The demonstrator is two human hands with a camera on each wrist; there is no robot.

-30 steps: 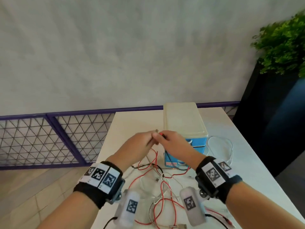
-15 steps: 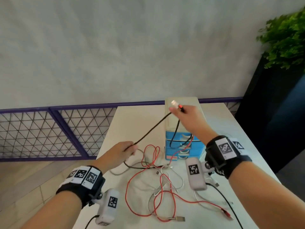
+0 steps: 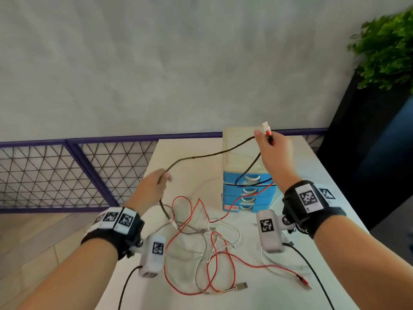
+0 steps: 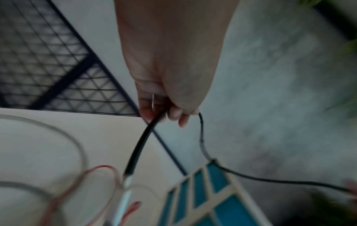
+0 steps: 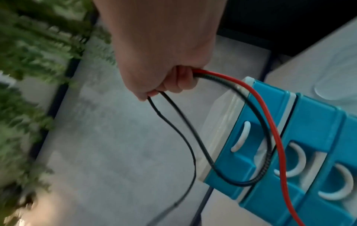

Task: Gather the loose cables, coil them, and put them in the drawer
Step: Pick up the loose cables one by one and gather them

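Observation:
A black cable (image 3: 207,155) stretches in the air between my two hands. My right hand (image 3: 271,148) is raised over the blue drawer unit (image 3: 248,193) and pinches the cable's plug end together with a red cable (image 3: 266,187); a black loop hangs below it (image 5: 212,165). My left hand (image 3: 154,186), lower and to the left, grips the black cable (image 4: 142,140) with curled fingers, and its lower end hangs to the table. A tangle of red (image 3: 214,260), white and braided cables lies on the white table (image 3: 187,153).
The drawer unit has a cream top (image 3: 239,142) and several shut blue drawers. A purple mesh railing (image 3: 67,175) runs behind the table on the left. A dark planter with a green plant (image 3: 386,52) stands at the right. A USB plug (image 3: 240,286) lies near the front edge.
My hands, together a second ago, have pulled apart: the right rose up and to the right with the plug end, the left dropped down-left, drawing the black cable out between them.

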